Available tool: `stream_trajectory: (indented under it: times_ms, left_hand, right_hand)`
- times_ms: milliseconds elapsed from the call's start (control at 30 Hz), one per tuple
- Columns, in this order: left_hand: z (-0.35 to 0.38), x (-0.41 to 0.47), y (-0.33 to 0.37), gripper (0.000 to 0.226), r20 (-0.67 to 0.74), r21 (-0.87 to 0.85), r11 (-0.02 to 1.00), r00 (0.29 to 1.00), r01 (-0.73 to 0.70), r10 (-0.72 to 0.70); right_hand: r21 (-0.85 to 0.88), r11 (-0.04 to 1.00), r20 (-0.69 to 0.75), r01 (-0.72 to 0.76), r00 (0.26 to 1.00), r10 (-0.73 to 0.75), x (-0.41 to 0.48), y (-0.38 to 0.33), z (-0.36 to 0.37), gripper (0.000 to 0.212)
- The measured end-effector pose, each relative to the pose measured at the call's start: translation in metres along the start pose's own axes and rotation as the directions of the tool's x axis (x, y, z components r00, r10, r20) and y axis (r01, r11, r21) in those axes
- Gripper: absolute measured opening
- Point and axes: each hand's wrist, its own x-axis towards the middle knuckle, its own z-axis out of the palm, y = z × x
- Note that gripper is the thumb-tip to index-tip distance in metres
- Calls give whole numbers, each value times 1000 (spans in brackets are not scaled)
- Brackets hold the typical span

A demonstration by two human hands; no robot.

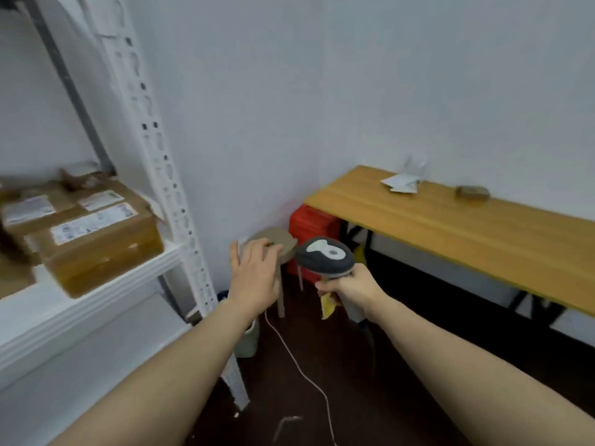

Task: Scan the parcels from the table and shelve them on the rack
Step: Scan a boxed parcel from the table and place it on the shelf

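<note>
Grey scanner (325, 256) gripped in R hand (349, 289); L hand (254, 278) flat, outstretched.

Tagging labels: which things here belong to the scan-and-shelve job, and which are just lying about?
Job: scanner in right hand, table, brown parcel and white packets on it, rack, boxes on its shelf.
Lying about: stool, red crate, floor cable.
</note>
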Motion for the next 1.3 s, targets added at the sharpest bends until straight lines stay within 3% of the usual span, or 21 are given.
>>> stream_trajectory:
  times_ms: [167, 367, 567, 800, 1133, 1300]
  left_hand:
    - [29, 66, 118, 68, 3, -57, 992, 993, -115, 116]
    - [63, 135, 218, 66, 48, -89, 969, 971, -229, 233]
    - [115, 221, 289, 64, 153, -120, 946, 936, -300, 317]
    - [188, 352, 343, 63, 318, -220, 947, 901, -233, 295]
    - [258, 494, 412, 57, 437, -222, 947, 844, -234, 311]
    - [289, 546, 453, 56, 453, -254, 941, 832, -225, 321]
  right_hand:
    - [-91, 994, -215, -56, 976, 35, 5, 32, -134, 12]
    - [-189, 956, -404, -226, 905, 134, 18, 73, -242, 10]
    - [-338, 834, -443, -436, 856, 268, 64, 89, -323, 24]
    - [-345, 761, -507, -549, 792, 341, 178, 80, -414, 21]
    - [-265, 736, -551, -623, 725, 414, 288, 87, -533, 15]
    - [-126, 807, -535, -577, 725, 435, 342, 97, -590, 10]
